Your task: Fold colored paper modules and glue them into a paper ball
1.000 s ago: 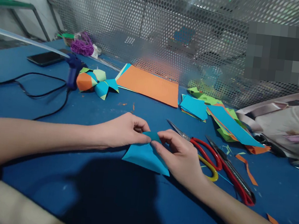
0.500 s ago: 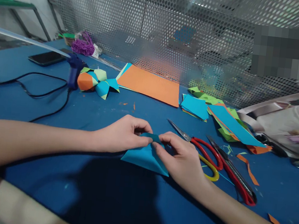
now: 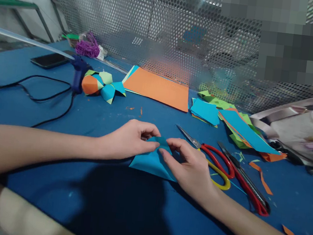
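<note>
A blue sheet of paper is held between both hands just over the blue table, its upper edge bent into a curl or fold. My left hand pinches the paper's upper left part between thumb and fingers. On the other side, my right hand grips the upper right part, thumb in front and fingers behind. The paper's lower edge hangs toward me. Right beside my right hand lie scissors with red and yellow handles. The fingertips behind the paper are partly hidden.
A red cutter knife lies right of the scissors. Orange sheets, blue squares and paper scraps line the perforated metal screen. Folded paper pieces, a glue gun with a cord, and a phone are left.
The upper edge of the blue paper stands slightly higher, and its lower edge has risen a little. Both hands keep their pinch, with the fingertips slightly farther apart.
</note>
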Motion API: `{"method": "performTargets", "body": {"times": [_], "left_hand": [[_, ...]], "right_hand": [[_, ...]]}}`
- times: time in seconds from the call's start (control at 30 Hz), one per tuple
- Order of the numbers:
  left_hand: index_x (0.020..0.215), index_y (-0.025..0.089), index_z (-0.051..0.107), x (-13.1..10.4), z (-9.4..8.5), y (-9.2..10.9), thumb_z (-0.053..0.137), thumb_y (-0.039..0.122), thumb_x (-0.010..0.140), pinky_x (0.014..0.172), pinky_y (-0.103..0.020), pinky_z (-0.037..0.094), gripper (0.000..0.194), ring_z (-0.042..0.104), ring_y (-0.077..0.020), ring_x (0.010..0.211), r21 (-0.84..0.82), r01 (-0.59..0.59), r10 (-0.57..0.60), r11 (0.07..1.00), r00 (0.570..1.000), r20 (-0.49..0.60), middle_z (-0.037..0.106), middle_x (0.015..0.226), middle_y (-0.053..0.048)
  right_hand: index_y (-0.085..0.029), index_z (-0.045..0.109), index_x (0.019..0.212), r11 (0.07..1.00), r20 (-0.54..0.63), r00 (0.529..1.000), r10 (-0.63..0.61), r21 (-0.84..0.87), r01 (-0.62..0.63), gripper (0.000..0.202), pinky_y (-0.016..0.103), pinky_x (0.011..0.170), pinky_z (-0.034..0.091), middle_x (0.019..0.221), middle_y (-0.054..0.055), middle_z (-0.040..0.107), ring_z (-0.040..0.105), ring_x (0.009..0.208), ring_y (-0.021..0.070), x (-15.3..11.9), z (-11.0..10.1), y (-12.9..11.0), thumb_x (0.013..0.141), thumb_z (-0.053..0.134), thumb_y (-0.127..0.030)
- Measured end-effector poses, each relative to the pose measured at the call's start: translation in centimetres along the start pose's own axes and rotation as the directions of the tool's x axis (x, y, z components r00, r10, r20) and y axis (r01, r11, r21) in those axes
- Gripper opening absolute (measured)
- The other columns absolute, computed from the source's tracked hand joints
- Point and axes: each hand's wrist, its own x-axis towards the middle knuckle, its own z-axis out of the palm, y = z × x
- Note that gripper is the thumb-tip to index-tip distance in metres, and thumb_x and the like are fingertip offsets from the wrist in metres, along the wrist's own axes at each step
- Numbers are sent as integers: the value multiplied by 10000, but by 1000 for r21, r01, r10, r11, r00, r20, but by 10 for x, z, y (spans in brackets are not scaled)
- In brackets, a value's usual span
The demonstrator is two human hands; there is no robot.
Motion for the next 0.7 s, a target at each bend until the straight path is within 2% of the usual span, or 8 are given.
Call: {"method": "performTargets", "body": {"times": [0.2,0.4,0.7], "left_hand": [[749,139,638,5,-3,-2,550,158,705,562,-182,378,100,470,-76,580,-80,35,-28,996,996,85,535,599,57],[749,150,635,7,-3,-6,534,125,688,606,-181,418,120,520,-77,607,-119,20,-7,993,994,111,592,641,56],[766,145,629,11,-5,-13,527,98,686,648,-173,427,138,540,-78,664,-127,-22,42,992,987,153,617,688,52]], "right_hand": [[-202,587,968,991,66,994,-87,107,80,141,234,674,500,820,25,633,609,738,119,-2,-2,8,855,559,-122],[-186,591,986,972,60,981,-184,158,173,194,274,709,505,900,75,610,604,832,142,-2,0,15,859,515,-62],[-198,585,952,970,98,987,-129,219,105,198,269,703,494,859,48,608,586,805,131,-2,4,21,859,494,-49]]}}
